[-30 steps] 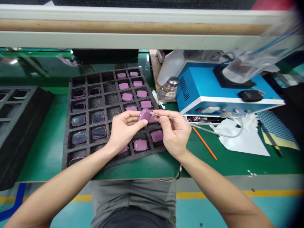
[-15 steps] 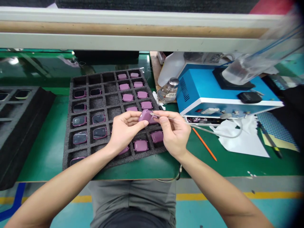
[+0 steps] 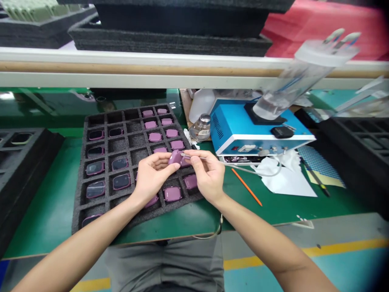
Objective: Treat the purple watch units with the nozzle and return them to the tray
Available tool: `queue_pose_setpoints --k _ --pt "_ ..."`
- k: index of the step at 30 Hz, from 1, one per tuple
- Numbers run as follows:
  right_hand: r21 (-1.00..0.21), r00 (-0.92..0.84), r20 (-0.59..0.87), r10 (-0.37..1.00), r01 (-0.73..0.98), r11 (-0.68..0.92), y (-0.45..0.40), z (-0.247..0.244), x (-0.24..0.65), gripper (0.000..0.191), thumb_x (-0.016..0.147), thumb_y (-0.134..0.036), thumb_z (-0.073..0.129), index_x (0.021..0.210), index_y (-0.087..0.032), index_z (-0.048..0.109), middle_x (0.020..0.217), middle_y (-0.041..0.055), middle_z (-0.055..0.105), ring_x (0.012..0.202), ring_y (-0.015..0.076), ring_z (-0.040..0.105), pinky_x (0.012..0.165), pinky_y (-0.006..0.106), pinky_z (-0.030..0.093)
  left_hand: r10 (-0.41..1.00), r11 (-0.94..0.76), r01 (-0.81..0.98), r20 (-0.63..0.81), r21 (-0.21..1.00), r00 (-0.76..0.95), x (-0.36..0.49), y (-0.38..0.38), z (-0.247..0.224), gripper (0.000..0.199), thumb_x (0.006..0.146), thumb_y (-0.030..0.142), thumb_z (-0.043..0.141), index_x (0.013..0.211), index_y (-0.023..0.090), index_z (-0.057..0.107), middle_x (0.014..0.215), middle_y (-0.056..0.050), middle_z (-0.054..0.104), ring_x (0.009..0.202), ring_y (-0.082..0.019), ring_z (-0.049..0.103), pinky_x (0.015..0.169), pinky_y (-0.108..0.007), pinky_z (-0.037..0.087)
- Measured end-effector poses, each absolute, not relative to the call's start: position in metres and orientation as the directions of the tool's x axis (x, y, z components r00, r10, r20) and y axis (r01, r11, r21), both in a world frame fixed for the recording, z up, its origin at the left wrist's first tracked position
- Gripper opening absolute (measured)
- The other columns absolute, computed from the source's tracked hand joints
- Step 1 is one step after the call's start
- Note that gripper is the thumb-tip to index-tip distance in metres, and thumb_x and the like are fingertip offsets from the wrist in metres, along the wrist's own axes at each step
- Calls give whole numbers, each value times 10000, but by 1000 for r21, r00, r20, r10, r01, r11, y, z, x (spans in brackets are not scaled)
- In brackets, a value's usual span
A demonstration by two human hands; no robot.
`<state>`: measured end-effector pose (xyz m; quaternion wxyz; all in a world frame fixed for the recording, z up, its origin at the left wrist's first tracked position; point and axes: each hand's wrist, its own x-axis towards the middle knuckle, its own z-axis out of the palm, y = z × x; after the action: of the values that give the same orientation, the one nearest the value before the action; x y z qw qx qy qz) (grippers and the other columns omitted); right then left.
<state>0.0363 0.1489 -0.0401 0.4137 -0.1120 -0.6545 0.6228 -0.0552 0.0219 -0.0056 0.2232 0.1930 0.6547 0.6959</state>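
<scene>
My left hand [image 3: 154, 174] holds a purple watch case [image 3: 175, 157] between thumb and fingers, above a dark grey foam tray [image 3: 138, 140]. My right hand [image 3: 208, 174] grips a thin tool [image 3: 199, 158] with a clear tube [image 3: 252, 172] running from it; the tool's tip meets the right upper edge of the case. Purple cases fill several pockets on the tray's right side, among them one [image 3: 172, 194] near the front edge. Dark-faced watch parts [image 3: 121, 181] sit in pockets on the left side. Some pockets lie partly hidden under my left hand and forearm.
A blue machine [image 3: 258, 125] stands behind right, with a clear cylinder [image 3: 273, 101] on top. Beside it is a glass bottle [image 3: 201, 127]. An orange stick [image 3: 246, 187] and white paper [image 3: 282, 180] lie right. More foam trays [image 3: 24, 174] flank the bench; a shelf [image 3: 152, 80] crosses behind.
The camera view has tilted up and turned right, showing more of the shelf and a tray at the far right. Both hands keep their hold, the tool still at the case.
</scene>
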Motion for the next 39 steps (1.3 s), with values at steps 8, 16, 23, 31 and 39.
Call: queue_pose_setpoints --k 8,16,23,31,39 --pt "-912 -638 396 660 -356 203 150 -40 35 237 935 -422 664 1009 -207 728 1038 76 787 922 194 766 876 366 647 580 -55 -56 -14 997 -815 -55 22 -5 369 616 293 928 916 142 774 906 -74 804 819 -193 754 841 -313 611" --pt "-908 -637 396 661 -378 180 150 -39 32 237 930 -417 668 1003 -200 730 1019 77 787 925 187 762 870 350 647 581 -50 -42 -5 998 -814 -57 22 -7 380 633 295 919 941 131 769 913 -76 804 818 -186 752 825 -296 608" --pt "-907 -634 398 663 -381 180 151 -38 31 231 924 -417 672 997 -208 734 1022 73 786 926 186 762 853 336 649 560 -38 -30 -4 999 -829 -58 22 -7 426 585 275 941 951 134 774 907 -72 802 814 -186 747 832 -303 605" --pt "-915 -646 385 660 -360 181 152 -37 31 257 928 -444 658 1006 -213 737 1037 72 785 915 186 759 849 335 646 553 -33 -18 3 999 -833 -58 24 -5 432 579 306 947 934 134 772 890 -78 801 798 -195 748 826 -322 609" --pt "-910 -649 392 651 -376 174 153 -36 30 244 925 -438 663 1004 -218 733 1024 63 788 901 180 764 835 320 643 558 -28 6 21 1000 -830 -58 24 -6 419 604 305 939 952 138 776 914 -82 804 813 -193 748 811 -299 604"
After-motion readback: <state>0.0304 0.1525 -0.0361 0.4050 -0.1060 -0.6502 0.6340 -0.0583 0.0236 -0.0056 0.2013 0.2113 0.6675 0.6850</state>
